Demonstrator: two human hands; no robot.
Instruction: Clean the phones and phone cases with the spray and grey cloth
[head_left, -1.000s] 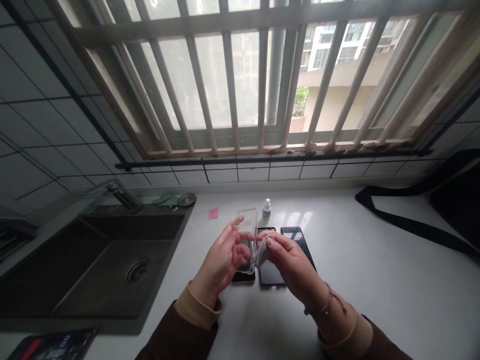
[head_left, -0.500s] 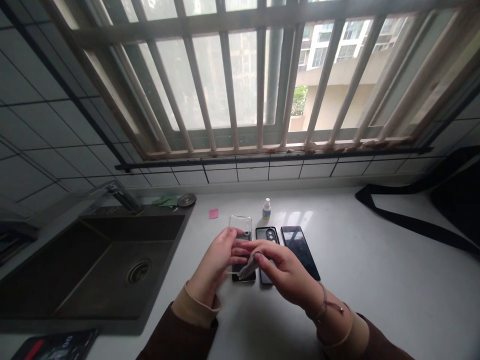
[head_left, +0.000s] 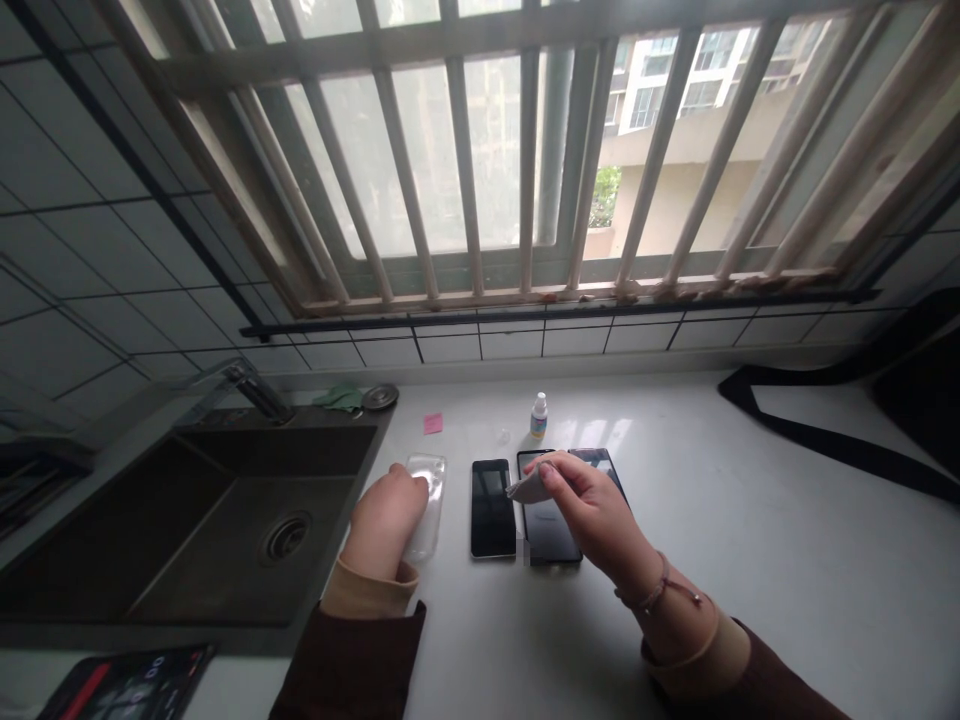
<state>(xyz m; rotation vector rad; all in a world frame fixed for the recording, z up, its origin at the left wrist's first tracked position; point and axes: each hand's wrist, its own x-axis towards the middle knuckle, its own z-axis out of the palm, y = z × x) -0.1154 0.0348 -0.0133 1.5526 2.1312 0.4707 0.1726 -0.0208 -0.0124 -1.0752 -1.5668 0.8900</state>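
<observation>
A clear phone case (head_left: 427,520) is at my left hand (head_left: 386,515), whose curled fingers grip its left side low over the white counter. To the right of it a black phone (head_left: 491,510) lies flat with its dark screen up. Pinched in my right hand (head_left: 581,495) is a small grey cloth (head_left: 531,486). Beneath that hand lies a black phone case (head_left: 551,535), partly covered by it. A second dark phone (head_left: 604,465) shows behind the right hand, mostly hidden. A small white-capped bottle (head_left: 538,416) stands upright behind the cases.
A dark sink (head_left: 225,540) with a faucet (head_left: 259,390) is on the left, with a green cloth (head_left: 339,398) at its back edge. A pink sticky note (head_left: 433,423) lies on the counter. A black strap (head_left: 795,430) rests at right, and a lit device (head_left: 124,685) sits front left.
My left hand has moved left with the clear case, uncovering the black phone. My right hand, still holding the grey cloth, has shifted slightly right and up.
</observation>
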